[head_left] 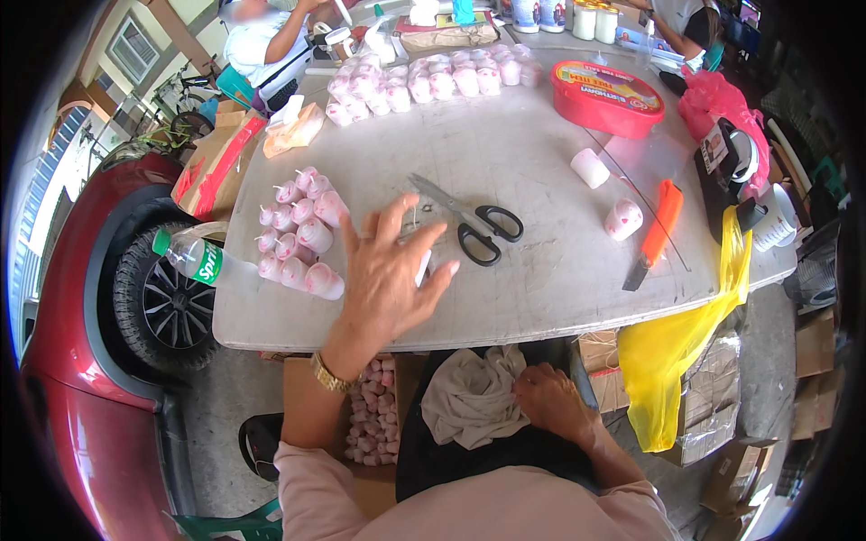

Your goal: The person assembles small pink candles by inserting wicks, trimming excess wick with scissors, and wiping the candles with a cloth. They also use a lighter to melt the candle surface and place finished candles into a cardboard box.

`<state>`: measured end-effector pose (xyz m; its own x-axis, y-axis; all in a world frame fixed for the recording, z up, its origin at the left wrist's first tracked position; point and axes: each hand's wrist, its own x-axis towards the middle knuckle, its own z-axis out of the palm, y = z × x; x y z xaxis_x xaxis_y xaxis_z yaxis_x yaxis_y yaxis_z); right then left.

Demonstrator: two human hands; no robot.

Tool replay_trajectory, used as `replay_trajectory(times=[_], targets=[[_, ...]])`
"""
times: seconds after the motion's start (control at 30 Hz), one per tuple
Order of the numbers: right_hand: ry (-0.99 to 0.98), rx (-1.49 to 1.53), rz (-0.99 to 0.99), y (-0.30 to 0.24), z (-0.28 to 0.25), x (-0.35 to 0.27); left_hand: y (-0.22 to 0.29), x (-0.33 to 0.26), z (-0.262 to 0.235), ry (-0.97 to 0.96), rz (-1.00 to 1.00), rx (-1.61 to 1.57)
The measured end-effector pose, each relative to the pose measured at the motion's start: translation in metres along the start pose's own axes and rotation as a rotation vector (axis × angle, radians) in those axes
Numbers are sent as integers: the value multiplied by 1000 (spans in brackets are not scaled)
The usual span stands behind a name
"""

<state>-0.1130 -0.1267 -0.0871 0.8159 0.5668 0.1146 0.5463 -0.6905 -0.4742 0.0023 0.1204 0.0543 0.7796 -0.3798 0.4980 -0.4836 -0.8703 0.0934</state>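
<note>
Left hand (383,279) here, fingers spread apart over a small white cylinder (423,269) on the pale table's (532,302) near side, contact unclear; short pink-and-white candles (314,235) bunched left, presumably for reach. Right hand (555,403) on crumpled beige cloth (471,397), can't tell its grip!

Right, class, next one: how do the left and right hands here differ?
The left hand is over the table; the right hand is lower, by a beige cloth. The left hand's fingers are spread; the right hand's look drawn together. The left hand has a gold-coloured band at its wrist; the right hand shows none. Both hands are ungloved.
</note>
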Motion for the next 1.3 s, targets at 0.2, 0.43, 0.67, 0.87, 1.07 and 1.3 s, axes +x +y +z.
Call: replay_trajectory(times=[0.2, 0.43, 0.67, 0.87, 1.07, 1.3], targets=[[-18, 29, -6, 9, 0, 3, -51, 129, 40, 80, -21, -4], [28, 186, 49, 30, 5, -2, -90, 225, 123, 67, -84, 424], [138, 250, 23, 37, 8, -3, -105, 248, 157, 215, -8, 515], [119, 244, 43, 31, 10, -5, -101, 239, 142, 222, -85, 489], [129, 190, 22, 27, 10, -8, -103, 237, 147, 237, -132, 458], [114, 260, 74, 30, 12, -6, -113, 247, 166, 278, -67, 507]])
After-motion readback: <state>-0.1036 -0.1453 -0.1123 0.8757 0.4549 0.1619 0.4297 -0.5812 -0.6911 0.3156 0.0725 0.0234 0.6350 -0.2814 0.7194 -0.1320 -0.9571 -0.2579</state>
